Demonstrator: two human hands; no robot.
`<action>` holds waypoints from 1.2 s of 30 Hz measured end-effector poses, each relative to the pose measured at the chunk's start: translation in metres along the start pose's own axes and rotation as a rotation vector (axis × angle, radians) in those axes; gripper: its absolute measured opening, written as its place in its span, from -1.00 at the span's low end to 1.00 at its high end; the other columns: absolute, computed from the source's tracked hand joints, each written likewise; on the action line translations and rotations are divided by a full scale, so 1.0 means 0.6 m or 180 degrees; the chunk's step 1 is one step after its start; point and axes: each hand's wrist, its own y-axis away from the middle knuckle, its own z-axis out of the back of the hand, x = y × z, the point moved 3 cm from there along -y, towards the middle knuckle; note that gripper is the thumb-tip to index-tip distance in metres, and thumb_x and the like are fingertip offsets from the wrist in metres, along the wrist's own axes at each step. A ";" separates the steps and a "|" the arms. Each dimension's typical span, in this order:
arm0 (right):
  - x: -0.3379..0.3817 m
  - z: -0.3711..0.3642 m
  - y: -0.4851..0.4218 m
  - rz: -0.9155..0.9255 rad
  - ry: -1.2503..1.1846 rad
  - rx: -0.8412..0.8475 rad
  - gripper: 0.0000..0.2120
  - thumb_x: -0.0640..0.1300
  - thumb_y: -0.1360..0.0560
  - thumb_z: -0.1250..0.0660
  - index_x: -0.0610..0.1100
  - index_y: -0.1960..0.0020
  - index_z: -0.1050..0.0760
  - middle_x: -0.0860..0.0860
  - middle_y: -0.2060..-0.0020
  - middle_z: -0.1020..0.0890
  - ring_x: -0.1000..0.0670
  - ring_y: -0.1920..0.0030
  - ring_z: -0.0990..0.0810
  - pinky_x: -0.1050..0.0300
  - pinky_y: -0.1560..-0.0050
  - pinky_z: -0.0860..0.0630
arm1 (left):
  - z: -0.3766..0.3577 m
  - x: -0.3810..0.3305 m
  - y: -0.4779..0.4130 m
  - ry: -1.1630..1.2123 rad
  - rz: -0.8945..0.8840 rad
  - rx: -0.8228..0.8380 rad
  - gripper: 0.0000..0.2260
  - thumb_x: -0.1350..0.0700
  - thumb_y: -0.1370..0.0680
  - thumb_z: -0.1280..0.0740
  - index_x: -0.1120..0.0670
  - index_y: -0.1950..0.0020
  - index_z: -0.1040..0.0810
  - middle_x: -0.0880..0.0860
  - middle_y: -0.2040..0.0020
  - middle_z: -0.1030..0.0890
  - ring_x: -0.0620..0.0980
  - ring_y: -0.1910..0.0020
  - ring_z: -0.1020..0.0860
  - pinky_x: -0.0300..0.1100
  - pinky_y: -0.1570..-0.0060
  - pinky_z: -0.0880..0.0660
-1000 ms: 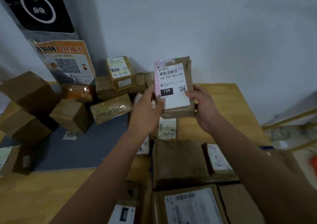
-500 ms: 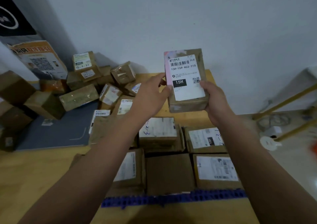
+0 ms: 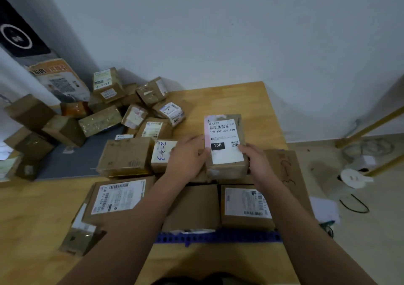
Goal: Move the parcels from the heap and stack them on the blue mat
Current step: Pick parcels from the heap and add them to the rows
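A brown parcel with a white 15H label [image 3: 224, 140] sits low over the parcels laid out in front of me. My left hand [image 3: 188, 160] grips its left side and my right hand [image 3: 255, 164] grips its right side. Beneath and around it lie flat brown parcels [image 3: 244, 206] in rows, on a blue mat whose studded front edge [image 3: 218, 236] shows near me. The heap of loose parcels [image 3: 109, 118] lies at the back left of the wooden table [image 3: 240, 101].
A dark grey mat [image 3: 72, 164] lies under part of the heap. A printed sign [image 3: 59, 81] leans on the wall at the back left. To the right, beyond the table's edge, the floor holds cables, a white round object [image 3: 354, 177] and yellow frame bars [image 3: 371, 127].
Both hands have lowered the 15H parcel from chest height down onto the laid-out parcels. The view has tilted down and pulled back.
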 end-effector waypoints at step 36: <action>0.073 0.078 -0.110 -0.0094 0.0745 0.0923 -0.70 -0.10 -0.23 -0.39 -0.18 0.08 -0.66 -0.16 0.20 -0.68 -0.14 0.18 -0.60 0.09 0.19 -0.42 | -0.019 -0.035 -0.052 -0.1760 -0.1444 0.0851 0.04 -0.35 -0.31 -0.43 -0.22 -0.57 0.18 0.08 -0.55 -0.01 0.09 -0.53 0.04 0.24 -0.47 0.12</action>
